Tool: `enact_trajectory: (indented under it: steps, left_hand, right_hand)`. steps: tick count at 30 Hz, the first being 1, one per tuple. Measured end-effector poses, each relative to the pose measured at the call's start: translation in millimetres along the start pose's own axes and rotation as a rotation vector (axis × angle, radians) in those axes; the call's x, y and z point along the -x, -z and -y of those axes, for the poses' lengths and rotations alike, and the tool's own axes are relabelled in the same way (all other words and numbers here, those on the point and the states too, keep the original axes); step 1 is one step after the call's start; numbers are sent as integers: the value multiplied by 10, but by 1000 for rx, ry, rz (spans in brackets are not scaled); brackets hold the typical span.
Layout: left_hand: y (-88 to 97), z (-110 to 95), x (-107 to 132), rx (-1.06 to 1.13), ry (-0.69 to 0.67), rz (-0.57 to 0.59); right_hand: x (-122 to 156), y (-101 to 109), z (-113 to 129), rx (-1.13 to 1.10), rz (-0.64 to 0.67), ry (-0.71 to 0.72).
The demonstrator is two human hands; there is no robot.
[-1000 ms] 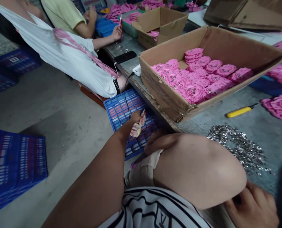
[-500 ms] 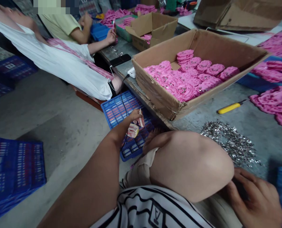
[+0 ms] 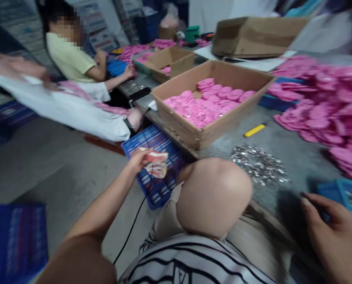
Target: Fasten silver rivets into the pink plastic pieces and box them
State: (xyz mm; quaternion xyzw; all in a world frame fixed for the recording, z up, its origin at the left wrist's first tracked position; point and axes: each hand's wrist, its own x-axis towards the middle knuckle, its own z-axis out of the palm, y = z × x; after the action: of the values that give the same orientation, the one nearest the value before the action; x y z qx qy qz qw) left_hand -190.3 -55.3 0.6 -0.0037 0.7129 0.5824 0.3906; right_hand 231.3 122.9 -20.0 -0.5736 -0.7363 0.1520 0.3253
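1. Since the earlier frames the view has swung up and right; more of the heap of loose pink pieces (image 3: 321, 106) shows now, and the left hand (image 3: 139, 159) has turned the pink-and-white flat piece (image 3: 155, 163) from hanging down to lying nearly level.
2. Left hand: closed on that flat piece, pinched at its near edge, held over the blue slatted plastic crate (image 3: 155, 165) on the floor, just beside the raised knee.
3. Right hand (image 3: 336, 236): fingers loosely curled at the near tabletop edge, by a blue plastic tray (image 3: 346, 195); blurred, nothing clearly held, cannot tell whether it grips anything.
4. Judgement: keep the pinch firm on the edge so the limp piece doesn't fold or slip into the crate slats; bring it clear of the black cable (image 3: 134, 221) that runs past the crate.
5. Tabletop (image 3: 285, 146): pile of small silver metal bits (image 3: 259, 165), yellow-handled tool (image 3: 254, 130), open cardboard box (image 3: 193, 134) with rows of pink round pieces.
6. Farther off: smaller cardboard box (image 3: 170, 61); two other people seated at the left end, their hands at the tabletop there.
7. Versus earlier: right hand sits nearer the blue tray, knee lower in view.
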Motion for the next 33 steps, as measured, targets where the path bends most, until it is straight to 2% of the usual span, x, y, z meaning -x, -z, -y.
enact_trajectory:
  steps: [3, 4, 7, 9, 10, 13, 14, 16, 18, 20, 23, 25, 27, 30, 33]
  left_hand:
    - [67, -235, 333, 45, -59, 10]
    - [80, -329, 427, 117, -59, -61]
    - [32, -627, 717, 138, -103, -10]
    - [-114, -806, 924, 98, -92, 130]
    - [-227, -881, 1018, 96, -131, 155]
    - [-701, -1024, 1191, 120, -271, 264]
    - [-891, -1039, 1204, 122, -308, 345]
    - [-1287, -1019, 1170, 104, -322, 602]
    - [-1677, -941, 1075, 114, -325, 764]
    - [-2029, -831, 954, 113, -297, 857]
    - [-2422, -675, 787, 79, -236, 915]
    - [-2573, -611, 717, 49, -161, 922]
    - [-2645, -587, 685, 10, -83, 943]
    - [-2661, -591, 687, -68, 13, 1003]
    - [-2614, -585, 726, -174, 21, 1083]
  right_hand:
    - [6, 68, 23, -43, -80, -59]
    - [4, 78, 12, -54, -103, -59]
    - [14, 75, -67, -102, -174, -59]
    - [25, 56, -94, -165, -204, -85]
    - [23, 44, -81, -212, -206, -102]
    - [-36, 7, 96, -450, -149, -158]
    - [-74, -6, 199, -559, -106, -173]
    - [-170, -39, 439, -795, 14, -191]
    - [-283, -88, 681, -990, 168, -158]
    - [-405, -154, 870, -1116, 264, -102]
    - [-583, -255, 990, -1197, 230, -98]
    - [-679, -288, 966, -1223, 181, -143]
    - [-747, -283, 895, -1240, 181, -188]
    - [-805, -226, 788, -1237, 203, -232]
    - [-819, -154, 757, -1213, 189, -229]
